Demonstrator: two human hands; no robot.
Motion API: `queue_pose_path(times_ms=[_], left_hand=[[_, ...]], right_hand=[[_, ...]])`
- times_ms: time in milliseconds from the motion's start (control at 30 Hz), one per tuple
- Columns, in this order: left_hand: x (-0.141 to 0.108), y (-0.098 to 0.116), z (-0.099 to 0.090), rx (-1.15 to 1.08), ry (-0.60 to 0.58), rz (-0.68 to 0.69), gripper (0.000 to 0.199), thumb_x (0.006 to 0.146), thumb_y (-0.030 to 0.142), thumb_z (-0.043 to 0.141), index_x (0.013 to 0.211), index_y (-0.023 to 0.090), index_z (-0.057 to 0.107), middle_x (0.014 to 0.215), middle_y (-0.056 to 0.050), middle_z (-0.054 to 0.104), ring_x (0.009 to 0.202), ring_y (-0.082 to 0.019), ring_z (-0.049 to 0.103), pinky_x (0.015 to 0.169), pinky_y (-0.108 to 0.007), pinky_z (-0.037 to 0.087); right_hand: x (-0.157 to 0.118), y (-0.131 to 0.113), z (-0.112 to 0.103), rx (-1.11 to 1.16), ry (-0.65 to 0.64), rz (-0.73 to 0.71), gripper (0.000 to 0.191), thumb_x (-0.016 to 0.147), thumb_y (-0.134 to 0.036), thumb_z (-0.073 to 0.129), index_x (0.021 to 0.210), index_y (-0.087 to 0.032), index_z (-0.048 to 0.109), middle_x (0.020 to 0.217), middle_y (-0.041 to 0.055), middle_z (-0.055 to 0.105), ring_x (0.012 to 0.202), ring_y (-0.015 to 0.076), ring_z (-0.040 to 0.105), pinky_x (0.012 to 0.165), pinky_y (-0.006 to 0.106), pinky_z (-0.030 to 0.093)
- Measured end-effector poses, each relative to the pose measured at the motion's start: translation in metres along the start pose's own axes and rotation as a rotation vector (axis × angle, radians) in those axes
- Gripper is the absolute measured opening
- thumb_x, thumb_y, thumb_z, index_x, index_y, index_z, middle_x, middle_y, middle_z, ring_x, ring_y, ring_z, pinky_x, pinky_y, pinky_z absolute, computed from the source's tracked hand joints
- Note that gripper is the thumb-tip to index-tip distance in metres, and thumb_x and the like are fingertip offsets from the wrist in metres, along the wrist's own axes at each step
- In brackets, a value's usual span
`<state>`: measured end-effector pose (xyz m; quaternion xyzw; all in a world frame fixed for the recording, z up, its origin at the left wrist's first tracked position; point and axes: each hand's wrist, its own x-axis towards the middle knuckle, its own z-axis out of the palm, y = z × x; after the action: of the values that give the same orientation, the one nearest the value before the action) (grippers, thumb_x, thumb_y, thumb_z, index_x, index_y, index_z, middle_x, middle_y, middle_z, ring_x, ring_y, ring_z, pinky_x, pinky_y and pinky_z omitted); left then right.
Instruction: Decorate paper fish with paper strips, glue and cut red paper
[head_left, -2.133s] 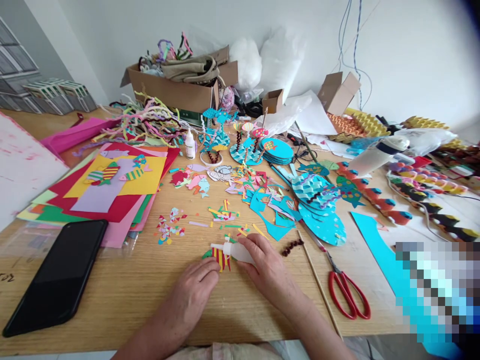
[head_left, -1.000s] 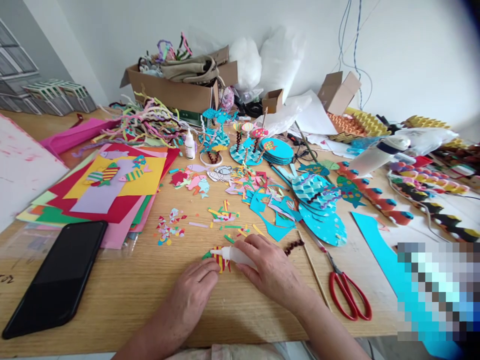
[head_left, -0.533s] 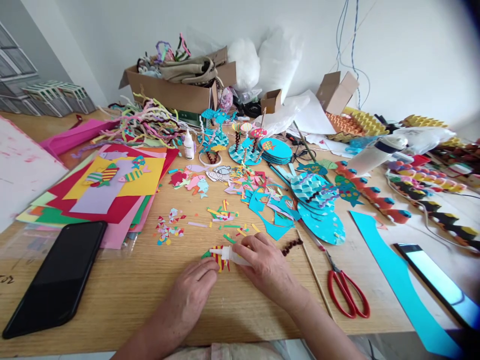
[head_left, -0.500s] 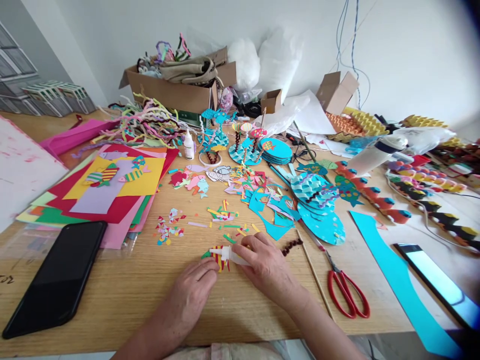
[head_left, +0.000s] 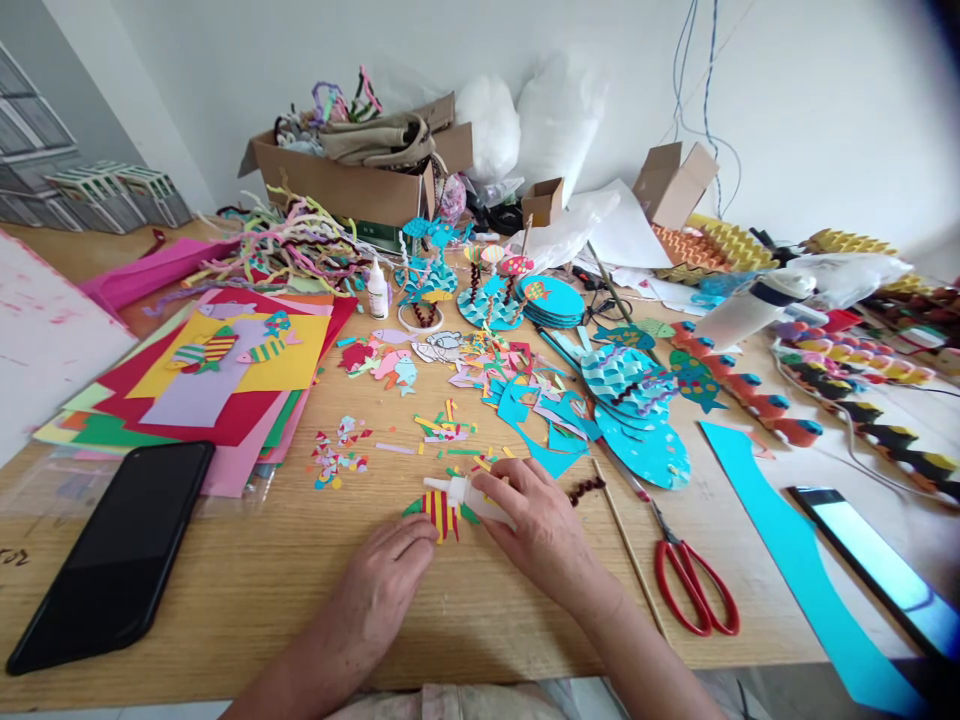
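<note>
A small paper fish (head_left: 441,513), green with red and yellow stripes, lies flat on the wooden table. My left hand (head_left: 394,568) keeps its fingers together on the fish's lower left edge, pinning it down. In my right hand (head_left: 541,520) is a white glue bottle (head_left: 459,490), tilted on its side with its nozzle pointing left, just above the top of the fish. My palm hides part of the bottle. Thin coloured paper strips (head_left: 450,435) and a pile of tiny cut paper bits (head_left: 339,460) lie beyond my hands.
Red-handled scissors (head_left: 694,590) and a thin stick (head_left: 630,550) lie to the right. A black phone (head_left: 112,560) and stacked coloured paper (head_left: 247,400) are on the left. Blue paper scraps (head_left: 555,450), a second glue bottle (head_left: 377,292) and a cardboard box (head_left: 345,185) stand farther back.
My right hand has lifted the glue bottle slightly up and away from the fish, so more of the stripes show. My left hand stays where it was.
</note>
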<state>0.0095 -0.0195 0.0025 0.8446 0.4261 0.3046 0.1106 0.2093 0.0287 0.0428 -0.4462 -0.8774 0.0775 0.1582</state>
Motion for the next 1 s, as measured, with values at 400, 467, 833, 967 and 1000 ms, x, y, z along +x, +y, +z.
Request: queue_pose_path(times_ms=[400, 467, 833, 967, 1000], left_hand=[[-0.001, -0.001, 0.001, 0.005, 0.013, 0.008, 0.035, 0.086, 0.000, 0.029, 0.081, 0.017, 0.058, 0.085, -0.004, 0.069, 0.087, -0.015, 0.065, 0.081, -0.029, 0.056], [-0.001, -0.001, 0.001, -0.006, 0.021, 0.003, 0.034, 0.086, 0.000, 0.029, 0.081, 0.017, 0.058, 0.085, -0.004, 0.068, 0.087, -0.015, 0.065, 0.081, -0.029, 0.055], [0.000, 0.000, -0.001, -0.003, 0.012, 0.000, 0.032, 0.089, 0.003, 0.030, 0.082, 0.016, 0.058, 0.085, -0.005, 0.068, 0.088, -0.015, 0.065, 0.082, -0.027, 0.055], [-0.001, 0.000, 0.000, 0.003, 0.037, 0.008, 0.033, 0.090, 0.004, 0.030, 0.080, 0.017, 0.058, 0.085, -0.004, 0.069, 0.086, -0.014, 0.065, 0.080, -0.028, 0.055], [0.000, 0.000, 0.000, 0.007, 0.037, 0.009, 0.033, 0.089, 0.003, 0.029, 0.079, 0.017, 0.058, 0.085, -0.004, 0.069, 0.086, -0.014, 0.066, 0.080, -0.028, 0.056]], right_hand=[[0.011, 0.009, -0.025, 0.561, -0.326, 0.223, 0.022, 0.093, -0.029, 0.037, 0.094, -0.018, 0.055, 0.078, 0.0006, 0.058, 0.068, 0.0126, 0.051, 0.059, 0.023, 0.039], [0.013, 0.015, -0.020, 0.557, -0.389, 0.224, 0.019, 0.086, -0.032, 0.051, 0.100, -0.019, 0.054, 0.083, 0.0007, 0.059, 0.071, 0.0134, 0.053, 0.061, 0.023, 0.041], [0.028, 0.020, -0.019, 0.409, -0.451, 0.076, 0.027, 0.083, -0.031, 0.055, 0.104, -0.016, 0.062, 0.101, 0.0101, 0.064, 0.095, 0.0221, 0.057, 0.081, 0.032, 0.043], [0.032, 0.018, -0.020, 0.427, -0.490, 0.130, 0.024, 0.084, -0.029, 0.053, 0.103, -0.015, 0.061, 0.095, 0.0086, 0.065, 0.086, 0.0207, 0.059, 0.074, 0.030, 0.044], [0.033, 0.017, -0.020, 0.433, -0.496, 0.143, 0.023, 0.084, -0.028, 0.053, 0.102, -0.015, 0.060, 0.094, 0.0081, 0.065, 0.085, 0.0203, 0.059, 0.074, 0.029, 0.044]])
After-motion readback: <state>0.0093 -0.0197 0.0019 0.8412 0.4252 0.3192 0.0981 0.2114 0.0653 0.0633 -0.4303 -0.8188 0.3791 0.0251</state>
